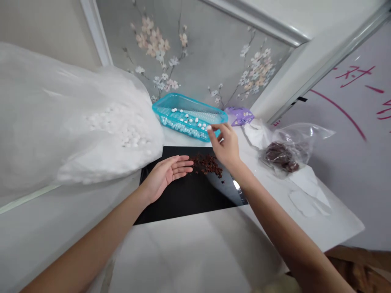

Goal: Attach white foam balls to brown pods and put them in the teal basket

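Note:
Between the thumb and fingers of my right hand [225,144] is a small white ball [209,127], held at the near right edge of a blue plastic basket [191,99]. Several similar white balls [187,116] lie scattered in the basket. My left hand [168,174] is open, palm turned inward and fingers stretched out, over a black mat [183,203]. Its fingertips are beside a loose heap of dark reddish-brown dried pieces [207,165] on the mat. My right wrist is above the mat's right side.
A big translucent bag [122,134] full of white balls bulges over the table's left side. A purple packet [240,116] sits behind the basket. To the right are a clear bag [282,156] of dark brown material and white paper pieces [308,195]. A whiteboard [351,162] stands at right.

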Demonstrator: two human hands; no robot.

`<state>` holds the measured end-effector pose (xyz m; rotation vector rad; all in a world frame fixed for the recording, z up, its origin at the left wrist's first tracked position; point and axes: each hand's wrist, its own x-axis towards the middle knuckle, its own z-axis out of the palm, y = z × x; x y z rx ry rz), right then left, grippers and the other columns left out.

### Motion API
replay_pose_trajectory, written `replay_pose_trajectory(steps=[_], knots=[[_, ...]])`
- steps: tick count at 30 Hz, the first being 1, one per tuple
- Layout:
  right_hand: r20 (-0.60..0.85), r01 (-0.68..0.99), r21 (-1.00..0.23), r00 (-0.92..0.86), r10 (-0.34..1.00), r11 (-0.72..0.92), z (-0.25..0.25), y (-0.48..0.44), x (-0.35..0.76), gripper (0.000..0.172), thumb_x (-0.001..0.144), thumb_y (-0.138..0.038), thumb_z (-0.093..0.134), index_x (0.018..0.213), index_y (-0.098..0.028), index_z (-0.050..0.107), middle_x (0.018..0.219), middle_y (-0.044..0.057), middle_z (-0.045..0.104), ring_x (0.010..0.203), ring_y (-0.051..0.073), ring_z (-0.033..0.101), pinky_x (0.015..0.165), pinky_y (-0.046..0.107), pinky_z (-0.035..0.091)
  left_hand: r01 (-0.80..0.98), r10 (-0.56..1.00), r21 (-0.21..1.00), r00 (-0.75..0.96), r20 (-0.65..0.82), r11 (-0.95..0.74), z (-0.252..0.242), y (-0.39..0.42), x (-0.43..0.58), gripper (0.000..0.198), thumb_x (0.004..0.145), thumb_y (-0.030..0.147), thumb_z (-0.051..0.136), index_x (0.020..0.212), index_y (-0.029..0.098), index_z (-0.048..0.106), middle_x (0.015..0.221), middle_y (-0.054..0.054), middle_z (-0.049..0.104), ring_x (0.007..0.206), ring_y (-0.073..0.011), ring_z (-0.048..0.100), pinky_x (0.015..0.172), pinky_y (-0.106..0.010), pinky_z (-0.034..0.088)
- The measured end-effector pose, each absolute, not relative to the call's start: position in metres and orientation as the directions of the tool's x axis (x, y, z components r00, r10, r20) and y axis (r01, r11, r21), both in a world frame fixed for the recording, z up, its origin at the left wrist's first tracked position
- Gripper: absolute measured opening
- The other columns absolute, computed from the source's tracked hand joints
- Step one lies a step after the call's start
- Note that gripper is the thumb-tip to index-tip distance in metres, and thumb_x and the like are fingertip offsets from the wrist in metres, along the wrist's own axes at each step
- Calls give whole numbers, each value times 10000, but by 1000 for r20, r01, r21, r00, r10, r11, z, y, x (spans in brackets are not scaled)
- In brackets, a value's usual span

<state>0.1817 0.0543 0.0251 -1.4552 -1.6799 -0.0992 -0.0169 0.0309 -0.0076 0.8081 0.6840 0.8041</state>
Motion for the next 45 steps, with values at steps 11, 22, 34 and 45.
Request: replay_pose_trajectory(steps=[11,22,34,45], knots=[[631,831,-313,-180,755,460,48,87,109,241,871,-229,419,1047,-170,572,1010,79,574,872,178,563,765,299,439,-375,841,843,519,-154,385,-14,28,-18,209,816,280,550,930,151,669,929,-88,721,846,-186,662,836,-322,464],[197,858,-171,-451,870,483,37,97,18,232,858,-151,390,986,-141,583,1059,109,560,869,218,593,682,317,459,-385,881,845,435,-189,371,-6,21,-18,165,726,262,641,869,182,665,928,-65,709,966,-223,610,829,-334,459],[470,755,-349,-372,801,555,48,77,26,248,906,-266,382,1063,-173,550,990,50,579,771,155,563,636,267,425,-480,886,763,386,-259,432,0,21,-19,102,777,190,567,816,169,659,850,-34,698,837,-157,615,743,-259,471],[487,652,-564,-232,842,506,16,27,131,136,815,-224,546,905,-159,625,630,-32,407,551,86,404,525,218,348,-556,899,716,360,-250,422,-13,34,-17,105,775,234,615,791,163,692,747,-11,667,694,-76,589,633,-166,437]])
